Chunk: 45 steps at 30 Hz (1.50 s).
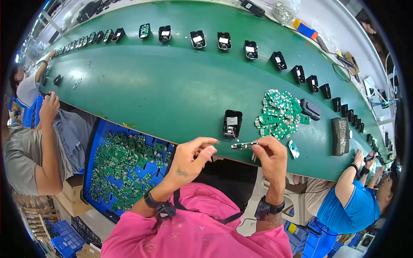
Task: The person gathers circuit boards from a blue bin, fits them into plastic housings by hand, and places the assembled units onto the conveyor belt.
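Note:
Between the thumb and fingers of my right hand (pixel 271 154) is a small green circuit board (pixel 243 146), held nearly edge-on above the table's near edge. My left hand (pixel 194 155) is to its left, thumb and forefinger apart with nothing between them. Just beyond the board stands an open black plastic housing (pixel 232 124) with a pale metal plate, wires and a red lead inside. A heap of green circuit boards (pixel 279 114) lies to the right of the housing. One loose board (pixel 294 149) rests near my right hand.
A blue bin (pixel 92 172) of green boards stands at my left, below the table (pixel 172 86). Black housings (pixel 223 41) form a long row across the far side. A dark closed case (pixel 310 109) and a grey foam block (pixel 340 136) sit at right. Co-workers sit on both sides.

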Each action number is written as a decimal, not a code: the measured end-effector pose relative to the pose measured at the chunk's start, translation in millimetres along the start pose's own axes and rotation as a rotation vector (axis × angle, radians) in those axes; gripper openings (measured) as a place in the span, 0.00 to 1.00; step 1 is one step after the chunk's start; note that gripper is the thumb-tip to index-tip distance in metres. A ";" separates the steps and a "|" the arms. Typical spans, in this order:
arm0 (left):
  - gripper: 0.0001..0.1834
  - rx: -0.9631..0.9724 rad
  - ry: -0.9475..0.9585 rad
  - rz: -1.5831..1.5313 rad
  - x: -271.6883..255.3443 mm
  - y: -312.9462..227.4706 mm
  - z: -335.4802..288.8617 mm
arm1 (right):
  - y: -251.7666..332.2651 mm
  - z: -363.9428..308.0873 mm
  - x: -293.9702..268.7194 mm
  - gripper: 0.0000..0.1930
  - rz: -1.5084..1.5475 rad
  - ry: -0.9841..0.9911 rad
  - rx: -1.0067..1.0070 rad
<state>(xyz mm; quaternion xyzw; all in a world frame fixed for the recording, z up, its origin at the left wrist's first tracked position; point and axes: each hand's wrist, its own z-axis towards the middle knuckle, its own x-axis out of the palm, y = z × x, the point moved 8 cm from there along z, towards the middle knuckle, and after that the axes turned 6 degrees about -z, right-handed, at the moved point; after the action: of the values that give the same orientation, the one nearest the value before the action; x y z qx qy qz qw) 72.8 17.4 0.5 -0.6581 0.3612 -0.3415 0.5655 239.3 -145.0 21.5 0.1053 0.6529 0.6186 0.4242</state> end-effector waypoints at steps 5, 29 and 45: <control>0.18 -0.017 -0.005 0.008 -2.2 4.6 -4.0 | -4.6 12.3 11.5 0.03 0.064 0.039 0.007; 0.24 -0.015 0.171 -0.119 24.5 -20.4 64.0 | 16.7 24.6 42.6 0.11 0.172 -0.207 0.153; 0.25 0.250 -0.005 0.054 45.2 -62.6 18.5 | 85.8 -15.8 23.7 0.05 -0.061 -0.503 -0.278</control>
<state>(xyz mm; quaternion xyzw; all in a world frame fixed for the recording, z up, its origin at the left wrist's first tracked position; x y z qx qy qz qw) 117.1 -6.2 62.0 -0.5732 0.3320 -0.3671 0.6531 180.6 -122.4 86.4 0.1763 0.4390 0.6436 0.6017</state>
